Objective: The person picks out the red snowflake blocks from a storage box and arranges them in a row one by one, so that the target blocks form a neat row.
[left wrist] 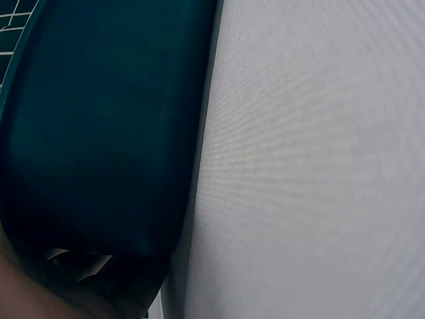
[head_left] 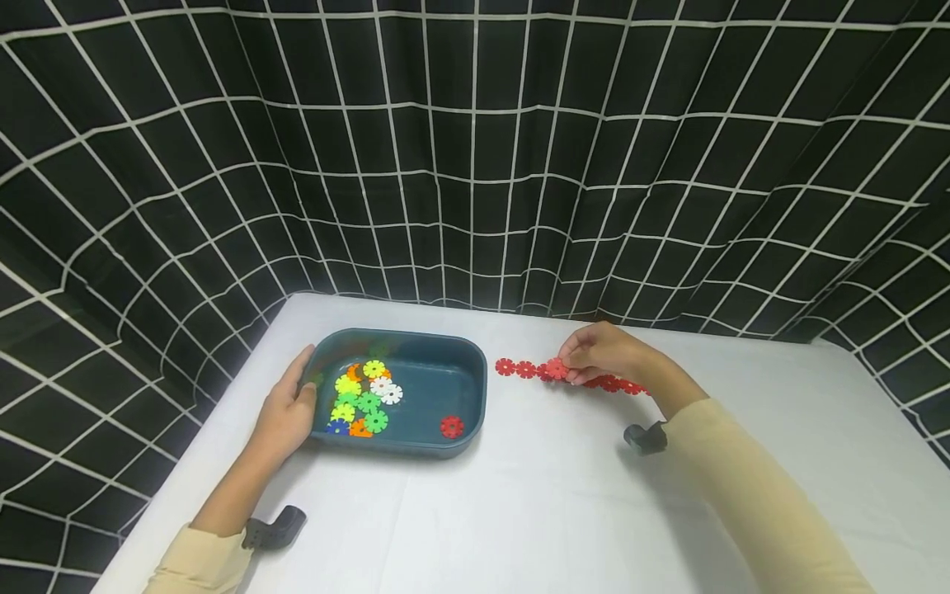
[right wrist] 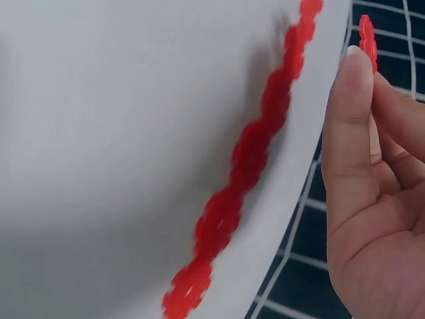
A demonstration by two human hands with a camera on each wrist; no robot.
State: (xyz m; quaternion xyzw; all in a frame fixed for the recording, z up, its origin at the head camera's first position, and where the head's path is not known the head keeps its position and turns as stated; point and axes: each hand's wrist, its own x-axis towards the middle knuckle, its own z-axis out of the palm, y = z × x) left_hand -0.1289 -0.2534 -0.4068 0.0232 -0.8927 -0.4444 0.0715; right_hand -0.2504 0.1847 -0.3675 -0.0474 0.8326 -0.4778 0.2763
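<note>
The left hand (head_left: 285,412) rests against the left wall of the tub (head_left: 445,388), fingers straight along its rim, steadying it without curling round anything. Inside the tub lies a heap of discs (head_left: 364,400) in yellow, green, white, orange and blue, with one red disc (head_left: 451,426) apart near the right wall. Right of the tub, on the white surface (head_left: 519,495), a chain (head_left: 519,369) of red discs runs sideways, partly under the right hand (head_left: 604,353). That hand pinches a loose disc (head_left: 557,368) between thumb and fingertips, edge up, just beside the chain. The disc looks light, thin and stiff, probably slick plastic; a grip on its flat faces leaves the notched rim free.
</note>
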